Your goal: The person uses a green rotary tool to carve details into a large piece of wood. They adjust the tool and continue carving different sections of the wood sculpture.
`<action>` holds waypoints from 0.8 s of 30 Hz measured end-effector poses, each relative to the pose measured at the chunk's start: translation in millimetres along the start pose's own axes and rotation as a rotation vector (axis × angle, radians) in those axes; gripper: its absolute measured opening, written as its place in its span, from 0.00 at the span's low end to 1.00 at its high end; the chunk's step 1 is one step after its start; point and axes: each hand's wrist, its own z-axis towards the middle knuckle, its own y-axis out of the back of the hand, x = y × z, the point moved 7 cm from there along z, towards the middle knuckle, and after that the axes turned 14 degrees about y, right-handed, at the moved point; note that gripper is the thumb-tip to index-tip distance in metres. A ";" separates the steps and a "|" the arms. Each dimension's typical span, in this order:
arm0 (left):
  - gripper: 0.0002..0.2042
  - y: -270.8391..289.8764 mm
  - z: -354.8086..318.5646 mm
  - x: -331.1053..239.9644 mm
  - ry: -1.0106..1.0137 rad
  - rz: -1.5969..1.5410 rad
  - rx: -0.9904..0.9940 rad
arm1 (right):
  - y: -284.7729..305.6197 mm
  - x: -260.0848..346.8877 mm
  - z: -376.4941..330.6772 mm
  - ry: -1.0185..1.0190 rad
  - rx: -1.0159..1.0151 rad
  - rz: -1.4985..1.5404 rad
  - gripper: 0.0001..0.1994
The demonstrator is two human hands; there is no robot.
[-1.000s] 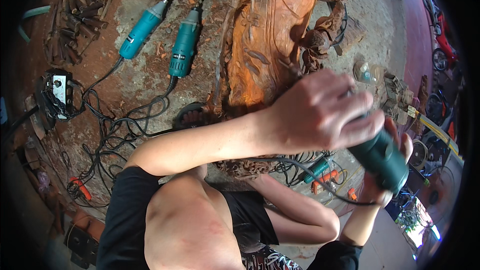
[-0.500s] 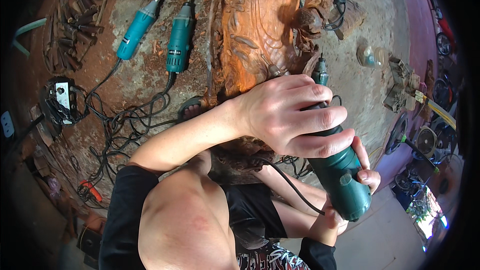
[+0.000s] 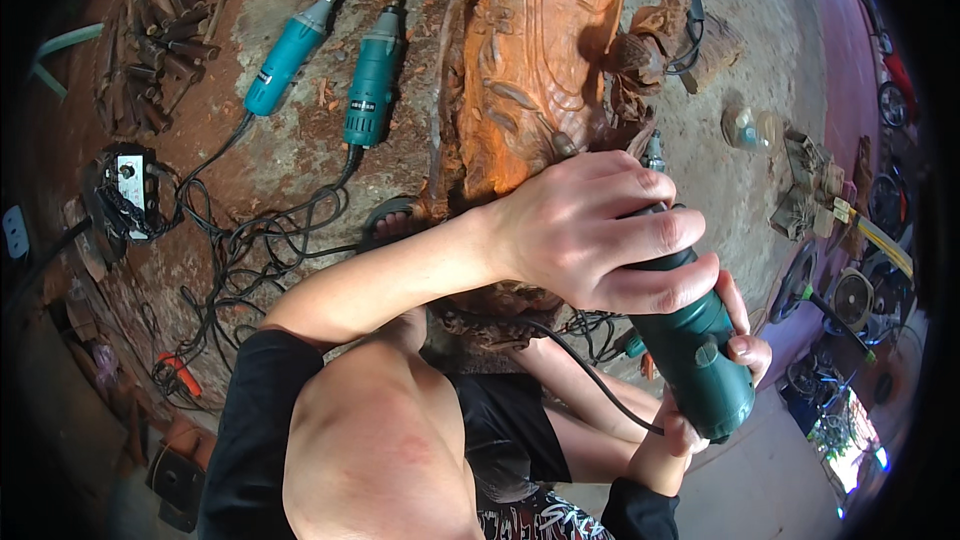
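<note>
My left hand (image 3: pixel 595 230) wraps around the front half of a dark green electric die grinder (image 3: pixel 690 340). Under the grinder's rear end, my right hand (image 3: pixel 735 340) grips it, and only its fingertips show. The tool's nose (image 3: pixel 652 152) points up at the carved edge of an orange wooden sculpture (image 3: pixel 535 60) lying on the ground. A black cord (image 3: pixel 590 370) runs from the grinder's back past my knee.
Two teal grinders (image 3: pixel 290 55) (image 3: pixel 372 80) lie on the dusty ground left of the sculpture, their black cables (image 3: pixel 250 240) tangled toward a power strip (image 3: pixel 125 190). A row of chisels (image 3: pixel 150 50) sits at far left. A sandalled foot (image 3: pixel 390 220) shows beside the wood. Fans and clutter (image 3: pixel 850 290) stand right.
Both hands carried the green grinder up and leftwards, from the lower right to the sculpture's right edge. The view has also shifted, so the sculpture now sits more central.
</note>
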 end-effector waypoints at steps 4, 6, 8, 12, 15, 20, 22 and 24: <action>0.13 2.1 -0.5 -4.9 -0.009 -0.034 -0.006 | -2.2 9.2 -5.3 0.005 0.053 -0.083 0.44; 0.13 8.0 -1.6 -7.0 -0.009 -0.063 0.003 | -6.5 15.4 -6.4 0.011 0.135 -0.123 0.44; 0.14 14.1 -3.0 -9.2 -0.022 -0.123 -0.023 | -10.9 21.5 -16.5 0.035 0.146 -0.185 0.45; 0.16 29.2 -7.6 -21.9 -0.064 -0.249 -0.046 | -14.7 34.4 -55.2 0.214 0.213 -0.218 0.45; 0.16 35.9 -16.6 -28.2 -0.065 -0.324 0.028 | -17.5 33.3 -72.7 0.689 0.317 -0.244 0.35; 0.17 46.7 -24.8 -27.1 -0.088 -0.352 0.130 | -49.1 23.9 -90.2 0.928 0.211 -0.312 0.19; 0.19 51.0 -28.2 -25.9 -0.098 -0.347 0.134 | -53.9 22.1 -86.5 0.928 0.356 -0.316 0.24; 0.16 54.3 -32.7 -27.1 -0.136 -0.325 0.089 | -62.3 21.7 -83.0 0.986 0.335 -0.391 0.26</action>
